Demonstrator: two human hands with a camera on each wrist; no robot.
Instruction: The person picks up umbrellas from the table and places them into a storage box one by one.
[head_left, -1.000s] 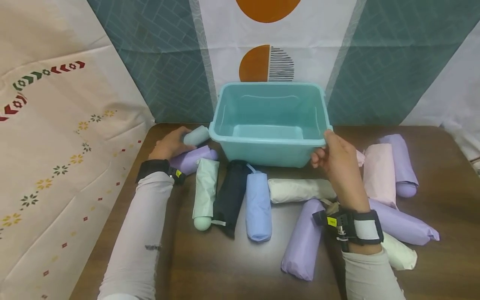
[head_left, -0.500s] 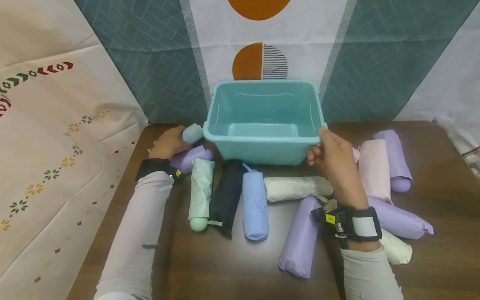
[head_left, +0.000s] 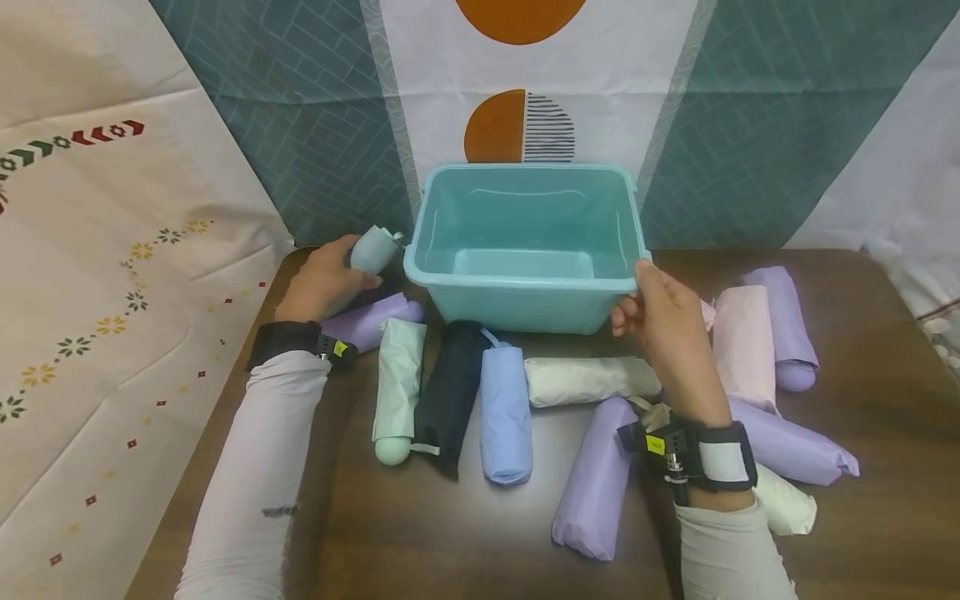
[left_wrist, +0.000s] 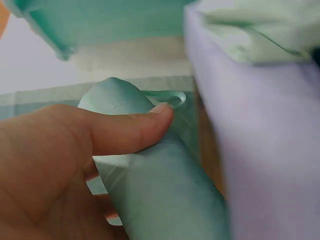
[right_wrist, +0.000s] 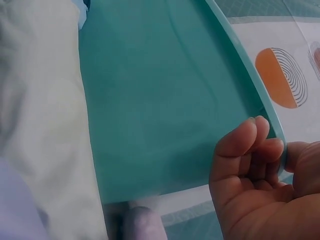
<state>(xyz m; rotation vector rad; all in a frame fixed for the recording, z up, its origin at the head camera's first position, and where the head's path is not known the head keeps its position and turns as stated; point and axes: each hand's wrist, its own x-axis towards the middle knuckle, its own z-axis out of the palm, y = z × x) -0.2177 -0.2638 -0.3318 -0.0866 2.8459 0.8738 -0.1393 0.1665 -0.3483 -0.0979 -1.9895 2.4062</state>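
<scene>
At the left of the head view, my left hand grips a pale blue-green folded umbrella, its loop end tilted up beside the bin. The left wrist view shows the thumb laid across this umbrella, fingers behind it. My right hand pinches the front right corner of the teal bin by its rim; in the right wrist view the fingers of that hand curl at the rim. No item shows inside the bin. A purple umbrella lies just below my left hand.
In front of the bin lie a mint umbrella, a black one, a blue one, a cream one and a purple one. Several more, including a pink one, lie at the right. A patterned cloth hangs behind.
My left hand has lifted the blue-green umbrella slightly off its place and tilted its loop end upward. My right hand has stayed on the bin's rim.
</scene>
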